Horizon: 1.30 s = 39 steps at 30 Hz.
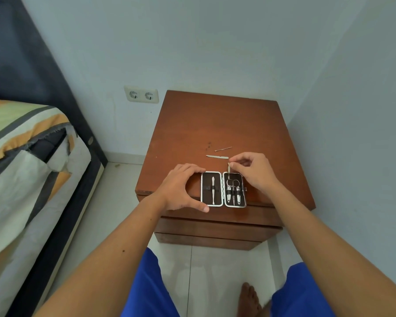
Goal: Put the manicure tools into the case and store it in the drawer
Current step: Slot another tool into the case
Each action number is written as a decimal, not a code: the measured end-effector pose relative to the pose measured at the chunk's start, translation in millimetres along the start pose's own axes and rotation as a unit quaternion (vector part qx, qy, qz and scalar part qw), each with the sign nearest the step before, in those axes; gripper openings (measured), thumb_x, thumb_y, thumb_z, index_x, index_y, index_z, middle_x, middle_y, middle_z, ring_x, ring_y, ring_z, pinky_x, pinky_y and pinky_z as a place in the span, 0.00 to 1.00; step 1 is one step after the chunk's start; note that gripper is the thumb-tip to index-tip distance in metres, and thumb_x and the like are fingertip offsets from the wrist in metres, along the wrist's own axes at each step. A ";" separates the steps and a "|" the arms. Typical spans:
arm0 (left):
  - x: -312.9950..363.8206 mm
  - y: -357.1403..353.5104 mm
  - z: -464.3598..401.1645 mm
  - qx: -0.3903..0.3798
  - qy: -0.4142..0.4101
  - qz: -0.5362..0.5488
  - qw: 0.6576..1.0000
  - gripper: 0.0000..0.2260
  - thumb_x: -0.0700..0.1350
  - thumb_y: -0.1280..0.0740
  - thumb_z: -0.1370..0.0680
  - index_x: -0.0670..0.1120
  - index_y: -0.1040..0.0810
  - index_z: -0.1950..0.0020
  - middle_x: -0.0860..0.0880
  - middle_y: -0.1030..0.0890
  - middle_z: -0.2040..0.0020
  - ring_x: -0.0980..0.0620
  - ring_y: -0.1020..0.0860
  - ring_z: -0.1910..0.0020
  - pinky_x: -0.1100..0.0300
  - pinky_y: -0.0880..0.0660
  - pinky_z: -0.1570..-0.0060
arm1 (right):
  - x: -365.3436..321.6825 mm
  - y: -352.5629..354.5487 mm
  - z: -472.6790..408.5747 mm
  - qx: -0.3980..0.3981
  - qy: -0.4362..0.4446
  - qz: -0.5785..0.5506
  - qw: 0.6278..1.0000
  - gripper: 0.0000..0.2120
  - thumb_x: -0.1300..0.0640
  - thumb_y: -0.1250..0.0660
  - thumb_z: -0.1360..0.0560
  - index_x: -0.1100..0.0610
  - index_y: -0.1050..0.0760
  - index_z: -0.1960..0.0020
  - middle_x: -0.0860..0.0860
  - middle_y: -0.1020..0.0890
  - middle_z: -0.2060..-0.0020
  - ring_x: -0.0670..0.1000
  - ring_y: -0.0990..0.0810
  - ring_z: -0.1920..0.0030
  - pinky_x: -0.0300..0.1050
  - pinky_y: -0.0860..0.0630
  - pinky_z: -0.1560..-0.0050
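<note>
Blue shorts (146, 289) are framing the lower edge; above them, at frame centre, the left hand (178, 187) is spanning the open case (223, 189) with a wide grip, presumably steadying it on the bench (215, 124), while the right hand (254, 170) is pinching a slim tool (228, 168) over the case's right half. Two loose tools (217, 156) are lying just beyond.

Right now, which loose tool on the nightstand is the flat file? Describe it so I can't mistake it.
On the brown nightstand, look just beyond the open case, off the right hand fingertips. Two loose metal tools lie there: the flat file is the nearer one, a broad pale strip. The thin pick behind it is needle-slim and angled.
</note>
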State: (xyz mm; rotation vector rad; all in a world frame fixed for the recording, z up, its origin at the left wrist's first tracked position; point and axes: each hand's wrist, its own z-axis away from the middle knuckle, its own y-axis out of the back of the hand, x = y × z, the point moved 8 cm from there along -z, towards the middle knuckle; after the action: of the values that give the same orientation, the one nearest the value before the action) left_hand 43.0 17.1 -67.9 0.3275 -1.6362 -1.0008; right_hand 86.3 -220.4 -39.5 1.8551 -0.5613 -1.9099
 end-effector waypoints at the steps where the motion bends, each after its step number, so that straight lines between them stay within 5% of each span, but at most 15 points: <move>1: -0.2 0.0 0.0 0.001 -0.001 0.000 1.000 0.51 0.70 0.17 0.42 0.58 0.31 0.23 0.60 0.30 0.27 0.58 0.36 0.28 0.52 0.36 0.25 | -1.6 0.2 0.7 0.004 0.007 0.032 0.999 0.03 0.55 0.22 0.26 0.50 0.13 0.53 0.45 0.13 0.57 0.47 0.16 0.56 0.39 0.22 0.51; 9: -1.2 -1.3 0.5 -0.004 0.003 -0.002 1.000 0.51 0.74 0.20 0.43 0.59 0.31 0.23 0.60 0.30 0.27 0.58 0.36 0.28 0.49 0.35 0.24 | 1.5 -6.8 3.1 0.020 -0.006 0.093 0.995 0.16 0.45 0.19 0.31 0.49 0.15 0.47 0.47 0.15 0.59 0.43 0.21 0.60 0.36 0.24 0.55; 14: -0.9 -1.4 0.0 -0.004 0.007 -0.002 1.000 0.50 0.73 0.19 0.42 0.60 0.32 0.24 0.60 0.30 0.27 0.58 0.35 0.29 0.49 0.34 0.26 | -1.6 -4.3 -3.9 0.059 -0.057 0.082 0.993 0.16 0.40 0.20 0.31 0.50 0.15 0.53 0.45 0.15 0.60 0.43 0.18 0.55 0.37 0.26 0.56; 23: 0.7 -0.1 0.6 0.000 0.001 -0.002 1.000 0.51 0.72 0.18 0.43 0.59 0.31 0.24 0.61 0.30 0.28 0.58 0.36 0.28 0.50 0.36 0.25 | -0.1 -8.5 -13.3 0.032 -0.111 0.045 0.992 0.05 0.51 0.19 0.30 0.50 0.13 0.57 0.47 0.13 0.60 0.48 0.15 0.51 0.47 0.20 0.46; 30: -0.1 -1.0 0.4 -0.003 0.003 0.001 1.000 0.51 0.74 0.19 0.43 0.59 0.31 0.24 0.61 0.30 0.28 0.58 0.36 0.29 0.49 0.36 0.25 | 1.2 -2.9 -4.1 0.032 -0.099 -0.023 0.994 0.03 0.53 0.24 0.25 0.50 0.14 0.57 0.44 0.12 0.63 0.45 0.16 0.60 0.47 0.19 0.48; 34: 0.1 -0.8 0.7 -0.003 0.003 -0.002 1.000 0.51 0.73 0.19 0.43 0.59 0.31 0.24 0.60 0.30 0.27 0.58 0.36 0.28 0.49 0.36 0.24 | 0.4 -4.8 0.8 0.022 -0.092 -0.086 0.992 0.01 0.58 0.24 0.23 0.54 0.15 0.53 0.51 0.12 0.62 0.49 0.17 0.64 0.48 0.17 0.54; 39: 1.3 -0.5 1.0 -0.005 0.004 -0.003 1.000 0.51 0.73 0.19 0.42 0.59 0.31 0.24 0.61 0.30 0.27 0.58 0.36 0.28 0.50 0.36 0.25 | -7.7 -19.4 5.4 -0.035 -0.072 -0.158 0.984 0.14 0.63 0.23 0.25 0.58 0.20 0.40 0.56 0.13 0.60 0.55 0.14 0.60 0.51 0.16 0.48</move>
State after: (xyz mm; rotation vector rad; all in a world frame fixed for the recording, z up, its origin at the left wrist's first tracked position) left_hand 41.5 16.4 -67.4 0.3296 -1.6224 -1.0112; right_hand 80.7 -200.0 -43.7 1.8602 -0.2486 -2.2488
